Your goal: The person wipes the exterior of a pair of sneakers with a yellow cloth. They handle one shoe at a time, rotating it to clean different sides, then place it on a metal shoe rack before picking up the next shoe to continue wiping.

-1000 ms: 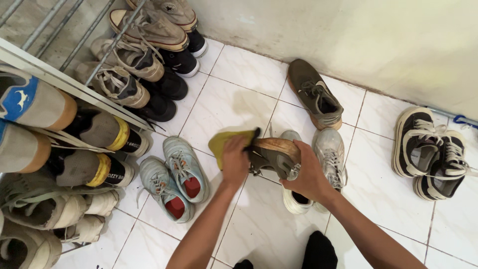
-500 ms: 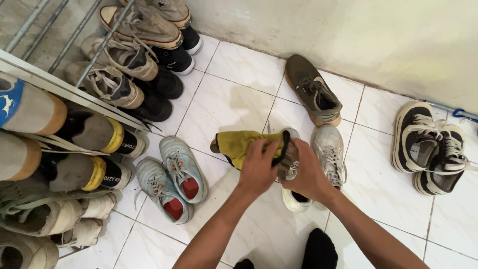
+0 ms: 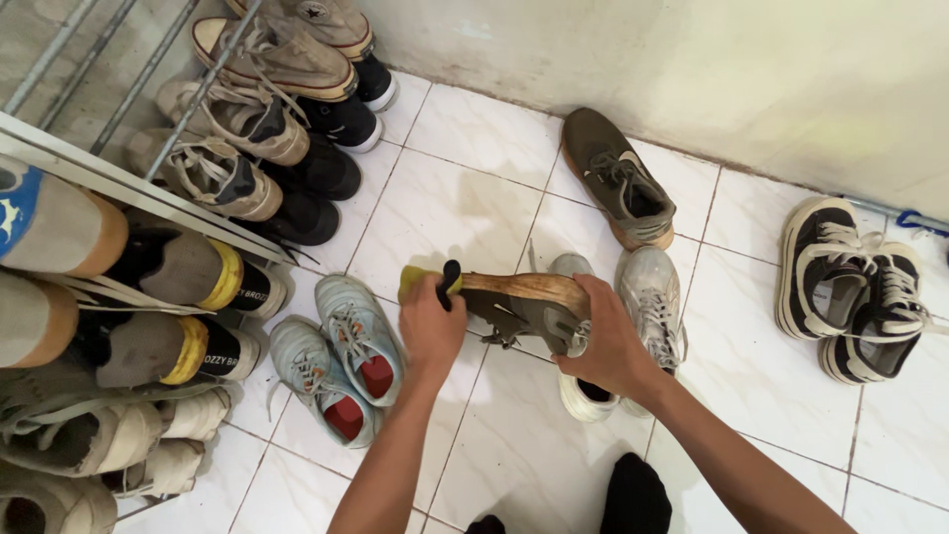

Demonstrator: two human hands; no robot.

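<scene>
The olive-brown shoe point(image 3: 529, 309) is held above the white tiled floor point(image 3: 465, 208), turned on its side so that its tan sole edge faces up and away from the person. The right hand point(image 3: 608, 346) is clenched around its heel end, fingers wrapped over the sole. The left hand point(image 3: 432, 324) is closed on a yellow cloth point(image 3: 415, 280) with a dark edge, pressed against the shoe's toe end.

Half a second ago the cloth lay spread wide over the middle of the shoe, with the left hand on top of it near the right hand. Now the cloth is bunched at the toe and the two hands are well apart, so the whole sole edge shows. A second ago the cloth also sat at the toe end, but the shoe was less turned over.

Just behind the held shoe a pair of pale grey sneakers point(image 3: 647, 302) stands on the tiles, partly hidden by the right hand. Farther back, near the wall point(image 3: 692, 59), lies the matching olive-brown shoe point(image 3: 618, 178). To the left, a pair of light blue sneakers with red insoles point(image 3: 341, 356) rests just beside the left forearm. At the right, a pair of black-and-white sneakers point(image 3: 850, 287) stands well apart from the rest.

Along the left stands a metal shoe rack point(image 3: 129, 183) crowded with beige, black and yellow-trimmed shoes; more black shoes point(image 3: 326, 168) sit on the floor beneath it. The wall is a stained pale cream.
</scene>
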